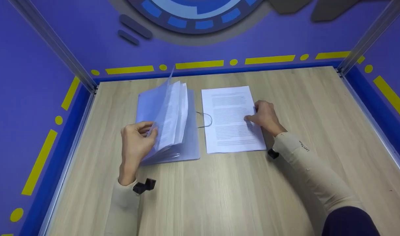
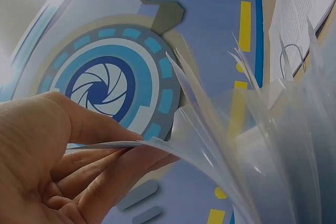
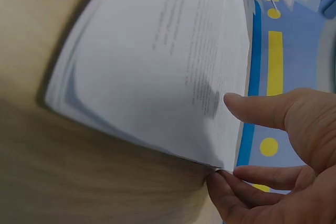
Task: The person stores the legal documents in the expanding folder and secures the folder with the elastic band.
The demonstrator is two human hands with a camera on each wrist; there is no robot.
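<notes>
On the left of the table lies a clear-covered display folder (image 1: 195, 141) with several plastic sleeves, some with printed sheets inside. My left hand (image 1: 138, 141) pinches the edge of a raised plastic sleeve (image 2: 194, 156) between thumb and fingers. Beside the folder lies a stack of printed paper (image 1: 232, 131). My right hand (image 1: 265, 114) is at the stack's right edge. Its thumb reaches over the top page, while the other fingers touch the edge, apart from the thumb in the right wrist view. Whether the thumb presses the page is hard to tell.
A thin looped cord (image 1: 210, 119) runs from the folder's right side onto the paper stack. The wooden table (image 1: 213, 196) is bordered by blue-purple printed panels (image 1: 72, 39) at the back and both sides. A small black device (image 1: 144, 186) sits at the left wrist.
</notes>
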